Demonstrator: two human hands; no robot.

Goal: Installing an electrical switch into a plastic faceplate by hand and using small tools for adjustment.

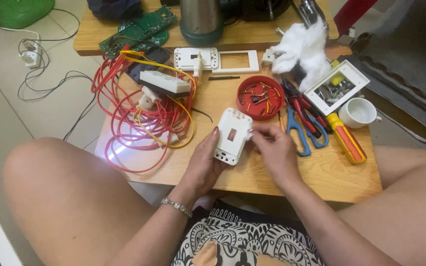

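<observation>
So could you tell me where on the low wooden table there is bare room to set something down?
Bare wood shows along the near right edge of the low wooden table, below the blue-handled scissors and orange screwdriver. The left is crowded with tangled red wires; the middle holds both hands with the white switch plate.

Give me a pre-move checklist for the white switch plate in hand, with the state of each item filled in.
1. White switch plate held firm: ok, the left hand has a grip on its lower left edge and the right hand pinches its right edge.
2. Plate lifted off the wooden table: ok, it is tilted above the surface.
3. Small parts contained: ok, bits lie inside the red round lid.
4. Orange-handled screwdriver within sight: ok, it lies right of the blue-handled scissors.
5. Red and yellow wires away from the hands: ok, they lie to the left.
6. Screws seated in the plate: cannot tell.
</observation>
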